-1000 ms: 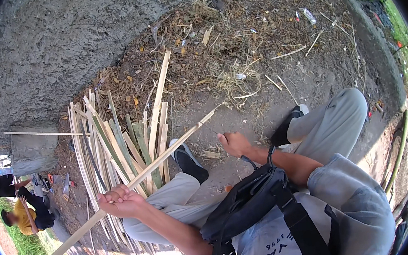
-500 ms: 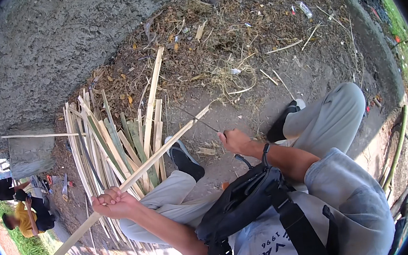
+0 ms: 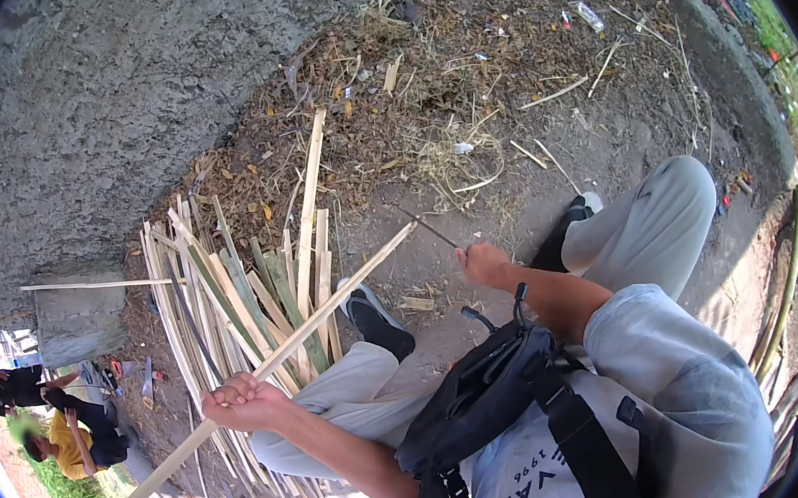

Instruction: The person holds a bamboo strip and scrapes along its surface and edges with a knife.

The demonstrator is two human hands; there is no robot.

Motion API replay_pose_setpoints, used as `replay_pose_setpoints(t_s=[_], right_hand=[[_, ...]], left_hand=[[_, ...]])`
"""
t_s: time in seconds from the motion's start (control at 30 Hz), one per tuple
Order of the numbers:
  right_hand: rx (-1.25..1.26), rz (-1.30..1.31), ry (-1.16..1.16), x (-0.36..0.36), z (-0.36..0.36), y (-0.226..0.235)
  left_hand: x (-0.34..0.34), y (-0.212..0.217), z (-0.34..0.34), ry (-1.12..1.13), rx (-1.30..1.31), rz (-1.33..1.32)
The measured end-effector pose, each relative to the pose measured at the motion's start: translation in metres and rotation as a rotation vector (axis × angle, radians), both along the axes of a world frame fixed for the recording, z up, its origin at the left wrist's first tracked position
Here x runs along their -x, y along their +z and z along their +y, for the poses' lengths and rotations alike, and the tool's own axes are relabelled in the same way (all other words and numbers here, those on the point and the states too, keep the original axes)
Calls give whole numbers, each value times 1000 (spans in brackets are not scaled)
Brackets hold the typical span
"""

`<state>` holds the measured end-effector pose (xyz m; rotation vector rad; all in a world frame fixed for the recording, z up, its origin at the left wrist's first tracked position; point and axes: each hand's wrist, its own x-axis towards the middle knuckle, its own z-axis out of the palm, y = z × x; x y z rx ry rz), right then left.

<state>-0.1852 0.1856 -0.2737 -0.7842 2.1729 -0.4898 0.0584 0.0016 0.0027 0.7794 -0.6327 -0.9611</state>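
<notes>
My left hand [image 3: 240, 404] is closed round a long pale bamboo strip [image 3: 327, 308], which slants from the lower left up to the middle of the head view. In my right hand [image 3: 485, 264] is a knife [image 3: 436, 232] with a thin dark blade; its handle is hidden in the fist. The blade lies right by the far end of the strip, and I cannot tell whether the two touch. Beyond my left hand, a heap of split bamboo strips [image 3: 253, 298], some pale and some green, rests on the ground beside my left shoe [image 3: 375, 322].
A rough grey concrete wall [image 3: 112, 114] rises at the upper left. Dry leaves and shavings [image 3: 440, 79] litter the dirt. A black bag [image 3: 476, 377] hangs at my front. Two people [image 3: 69, 439] are at the far left. Bamboo poles [image 3: 780, 282] lie at the right.
The knife has moved right along the strip, from crossing it short of its far end to the end itself. My left hand keeps its hold; the whole view has shifted slightly.
</notes>
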Motion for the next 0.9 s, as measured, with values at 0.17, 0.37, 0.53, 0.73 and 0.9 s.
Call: replay_pose_setpoints(t_s=[0.17,0.37,0.53,0.73,0.9], right_hand=[[56,0,14,-27,-6,14],[22,-60,-90,-14,-6,-2],[63,-21,-126,-5,-7,1],[336,-121,-18,-30,-40,48],[441,-106,66,-39,-49,104]], left_hand=[[-2,2,1,-19,34,-37],[-3,0,1,-25,2,-19],[-14,-3,5,-105,49,-16],[-6,13,10,-114,24,18],[-14,31,20,-190,162,47]])
